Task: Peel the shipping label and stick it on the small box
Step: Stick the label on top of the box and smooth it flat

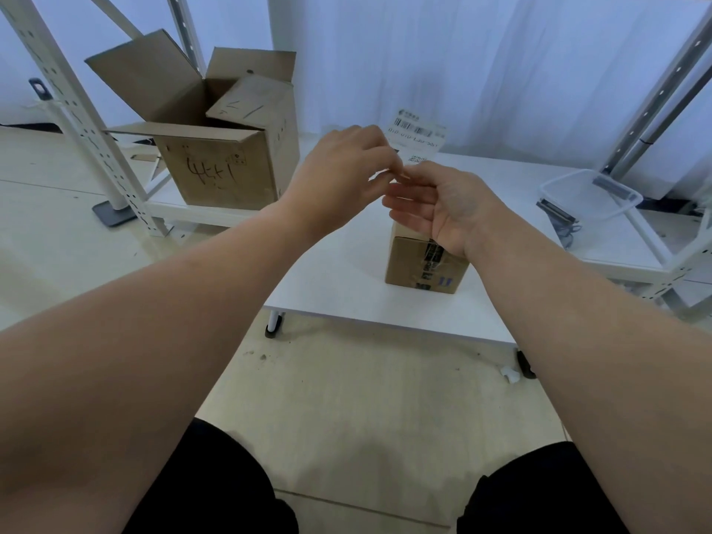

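A white shipping label [417,136] with a barcode stands upright in the air above the low white table [339,287]. My left hand [339,175] and my right hand [443,204] meet at its lower edge, and both pinch it there with fingertips. The small brown cardboard box [420,265], taped and printed on its front, sits on the table directly below my right hand, which hides its top. The label's lower part is hidden behind my fingers.
A large open cardboard box [215,148] with handwriting stands on a low shelf at the left, beside white perforated rack posts [77,109]. A clear plastic container [589,192] lies on the shelf at the right. White curtains hang behind.
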Tool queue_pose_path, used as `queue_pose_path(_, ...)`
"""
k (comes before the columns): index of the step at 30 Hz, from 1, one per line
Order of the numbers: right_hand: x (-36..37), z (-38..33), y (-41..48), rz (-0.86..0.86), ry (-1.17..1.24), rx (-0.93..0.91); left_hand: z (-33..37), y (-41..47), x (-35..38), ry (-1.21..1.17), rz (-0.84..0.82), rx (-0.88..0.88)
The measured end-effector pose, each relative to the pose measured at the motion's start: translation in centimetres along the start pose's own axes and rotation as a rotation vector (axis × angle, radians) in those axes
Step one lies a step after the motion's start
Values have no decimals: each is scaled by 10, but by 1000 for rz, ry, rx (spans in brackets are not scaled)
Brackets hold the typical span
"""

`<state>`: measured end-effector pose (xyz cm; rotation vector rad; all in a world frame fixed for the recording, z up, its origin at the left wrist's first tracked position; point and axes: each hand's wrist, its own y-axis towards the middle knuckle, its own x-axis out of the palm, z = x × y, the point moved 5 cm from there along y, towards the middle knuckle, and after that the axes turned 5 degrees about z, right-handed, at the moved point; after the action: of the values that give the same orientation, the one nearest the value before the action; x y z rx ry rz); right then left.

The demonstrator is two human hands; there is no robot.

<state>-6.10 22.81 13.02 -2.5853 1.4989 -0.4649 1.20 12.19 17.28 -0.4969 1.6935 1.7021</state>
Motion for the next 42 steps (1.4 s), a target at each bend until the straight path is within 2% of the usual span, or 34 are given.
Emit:
queue_pose_path(5, -1, 1, 0, -95, -48, 58, 2, -1, -8, 84, 27, 104)
queue_pose_path(12, -3, 4, 2, -53, -68, 63, 0, -1, -5, 165, -58, 164)
queue_pose_path(22, -1, 5, 4, 22, -40, -23, -6, 1, 3, -3, -105, -47)
queue_pose_path(25, 0, 5, 4, 86, -16, -78, -11, 1, 5, -114, -110, -186)
queue_pose_path(29, 5, 4, 2, 84, 27, -102, -14, 2, 4, -225, -103, -336)
queue_pose_path(35, 6, 4, 3, 72, 46, -122, -12, 0, 6, -133, -126, -262)
queue_pose_path(37, 3, 2, 3, 56, -21, -188, -13, 0, 3, -193, -98, -282)
queue_pose_path(42, 3, -5, -2, 62, -398, -390, -16, -2, -2, -421, -87, -444)
